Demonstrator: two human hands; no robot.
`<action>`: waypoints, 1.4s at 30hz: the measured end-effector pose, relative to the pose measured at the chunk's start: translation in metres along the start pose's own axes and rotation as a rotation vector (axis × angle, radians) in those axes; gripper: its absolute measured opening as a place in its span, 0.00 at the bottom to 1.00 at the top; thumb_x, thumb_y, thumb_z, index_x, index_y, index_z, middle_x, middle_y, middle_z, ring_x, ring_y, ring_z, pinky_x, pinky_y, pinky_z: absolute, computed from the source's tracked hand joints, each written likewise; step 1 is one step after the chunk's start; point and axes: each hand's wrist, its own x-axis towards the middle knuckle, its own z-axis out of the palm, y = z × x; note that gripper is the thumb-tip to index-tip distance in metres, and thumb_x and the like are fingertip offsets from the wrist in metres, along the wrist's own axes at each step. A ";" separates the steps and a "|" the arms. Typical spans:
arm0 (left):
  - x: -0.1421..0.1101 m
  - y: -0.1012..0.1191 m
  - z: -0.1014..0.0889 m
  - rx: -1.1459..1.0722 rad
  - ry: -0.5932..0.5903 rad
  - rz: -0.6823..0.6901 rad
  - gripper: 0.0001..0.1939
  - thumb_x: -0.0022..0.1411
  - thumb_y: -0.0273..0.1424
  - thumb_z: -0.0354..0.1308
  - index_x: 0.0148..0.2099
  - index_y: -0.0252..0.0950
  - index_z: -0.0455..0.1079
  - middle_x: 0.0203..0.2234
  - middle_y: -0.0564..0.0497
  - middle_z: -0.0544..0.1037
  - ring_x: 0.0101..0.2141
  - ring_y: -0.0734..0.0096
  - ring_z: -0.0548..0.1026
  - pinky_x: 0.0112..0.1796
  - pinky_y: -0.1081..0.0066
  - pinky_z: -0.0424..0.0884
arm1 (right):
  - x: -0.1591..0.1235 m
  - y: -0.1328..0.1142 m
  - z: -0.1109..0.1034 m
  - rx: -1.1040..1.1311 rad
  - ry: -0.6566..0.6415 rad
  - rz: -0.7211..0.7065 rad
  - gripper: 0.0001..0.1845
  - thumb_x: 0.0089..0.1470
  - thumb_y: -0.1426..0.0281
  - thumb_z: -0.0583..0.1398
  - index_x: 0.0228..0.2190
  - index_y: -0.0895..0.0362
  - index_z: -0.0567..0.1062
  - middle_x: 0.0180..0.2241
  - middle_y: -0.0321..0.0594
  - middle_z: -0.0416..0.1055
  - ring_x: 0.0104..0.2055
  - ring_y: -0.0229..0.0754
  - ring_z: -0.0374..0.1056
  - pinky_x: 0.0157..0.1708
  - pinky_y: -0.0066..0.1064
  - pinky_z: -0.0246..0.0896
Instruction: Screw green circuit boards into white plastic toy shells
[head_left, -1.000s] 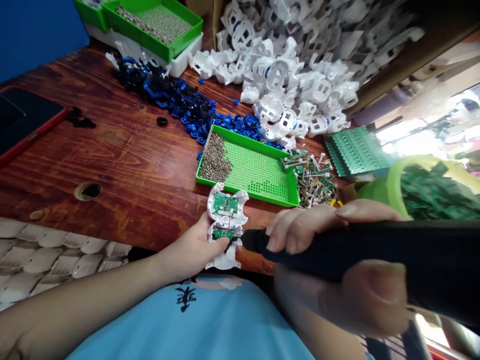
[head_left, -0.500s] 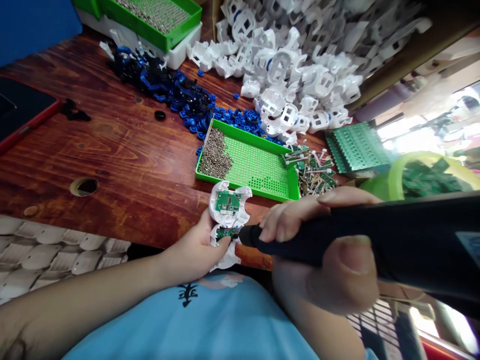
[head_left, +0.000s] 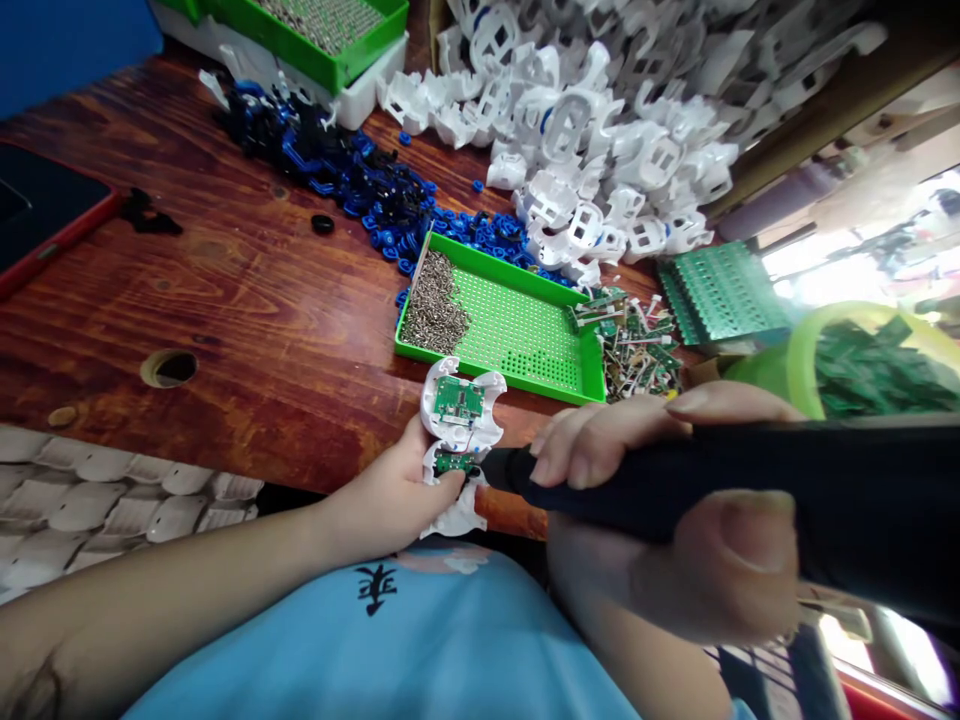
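My left hand (head_left: 409, 485) is closed around a white plastic housing (head_left: 459, 515), its thumb lying over the lower part. Two green circuit boards show in the housing, a larger upper board (head_left: 459, 400) and a small lower board (head_left: 450, 462) beside my thumb. My right hand (head_left: 660, 520) grips a thick black electric screwdriver (head_left: 750, 480) that points left. Its nose meets the housing at the right end of the small board; the bit tip is too small to make out. Just beyond the housing is a green perforated tray (head_left: 517, 335) with small screws (head_left: 433, 308) heaped at its left end.
White plastic shells (head_left: 570, 130) are piled at the back, with blue and black parts (head_left: 330, 160) to their left. Loose circuit boards with wires (head_left: 637, 345) lie right of the tray, near a green bucket (head_left: 806, 355). The wooden table has a round hole (head_left: 171, 369).
The view has shifted slightly. My right hand and the screwdriver sit a little further right and lower in the picture; the nose stays at the housing. My left hand keeps its hold.
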 end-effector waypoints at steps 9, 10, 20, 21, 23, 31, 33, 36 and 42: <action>-0.001 0.002 -0.001 -0.096 0.000 -0.032 0.28 0.54 0.31 0.56 0.56 0.31 0.52 0.48 0.42 0.72 0.50 0.58 0.68 0.51 0.64 0.62 | -0.002 0.004 0.000 -0.033 -0.092 -0.088 0.09 0.51 0.66 0.59 0.35 0.56 0.69 0.19 0.34 0.65 0.18 0.37 0.63 0.19 0.35 0.63; -0.001 0.001 -0.002 -0.109 0.003 -0.036 0.28 0.54 0.31 0.56 0.56 0.31 0.53 0.48 0.42 0.73 0.50 0.58 0.68 0.51 0.64 0.62 | -0.002 0.004 0.001 -0.023 -0.104 -0.095 0.09 0.51 0.67 0.59 0.35 0.56 0.68 0.20 0.34 0.65 0.18 0.37 0.63 0.19 0.34 0.63; -0.002 -0.007 -0.004 -0.207 0.016 -0.078 0.24 0.54 0.27 0.57 0.54 0.35 0.57 0.50 0.47 0.72 0.50 0.60 0.67 0.49 0.67 0.62 | -0.006 0.011 -0.003 0.085 -0.171 -0.074 0.11 0.50 0.68 0.57 0.38 0.55 0.65 0.21 0.34 0.64 0.19 0.37 0.62 0.19 0.34 0.61; -0.001 -0.008 -0.005 -0.211 0.015 -0.085 0.24 0.54 0.26 0.57 0.53 0.35 0.58 0.49 0.47 0.72 0.50 0.61 0.68 0.49 0.67 0.62 | -0.005 0.011 -0.004 0.100 -0.171 -0.083 0.12 0.49 0.67 0.57 0.38 0.55 0.65 0.20 0.34 0.64 0.19 0.37 0.62 0.19 0.34 0.60; 0.000 -0.009 -0.006 -0.227 0.006 -0.103 0.23 0.54 0.25 0.58 0.52 0.36 0.59 0.47 0.49 0.74 0.48 0.63 0.69 0.47 0.69 0.64 | -0.002 0.009 -0.007 0.119 -0.147 -0.104 0.14 0.49 0.66 0.57 0.39 0.54 0.65 0.20 0.32 0.63 0.17 0.37 0.61 0.18 0.33 0.60; 0.001 -0.009 -0.005 -0.385 -0.074 -0.234 0.15 0.55 0.28 0.59 0.46 0.37 0.65 0.34 0.50 0.79 0.34 0.66 0.77 0.36 0.68 0.72 | 0.065 0.041 -0.029 -0.025 0.213 -0.314 0.07 0.51 0.65 0.59 0.33 0.53 0.68 0.15 0.27 0.63 0.14 0.33 0.59 0.13 0.26 0.56; 0.001 -0.009 -0.004 -0.406 -0.067 -0.242 0.16 0.54 0.29 0.61 0.46 0.37 0.65 0.35 0.50 0.79 0.34 0.66 0.77 0.36 0.69 0.73 | 0.080 0.061 -0.035 -0.043 0.226 -0.315 0.07 0.51 0.65 0.59 0.32 0.52 0.68 0.15 0.26 0.62 0.13 0.32 0.58 0.12 0.25 0.54; 0.001 -0.008 -0.004 -0.426 -0.061 -0.249 0.17 0.53 0.28 0.62 0.46 0.38 0.66 0.37 0.49 0.79 0.35 0.66 0.77 0.36 0.70 0.73 | 0.092 0.083 -0.040 -0.059 0.205 -0.306 0.08 0.50 0.63 0.60 0.32 0.52 0.68 0.14 0.25 0.61 0.12 0.32 0.58 0.11 0.24 0.53; 0.001 -0.006 -0.005 -0.473 -0.091 -0.257 0.21 0.53 0.29 0.63 0.49 0.39 0.65 0.43 0.47 0.77 0.39 0.61 0.77 0.37 0.66 0.74 | 0.093 0.091 -0.042 -0.071 0.154 -0.303 0.08 0.51 0.64 0.59 0.33 0.52 0.68 0.15 0.25 0.62 0.13 0.31 0.60 0.12 0.23 0.56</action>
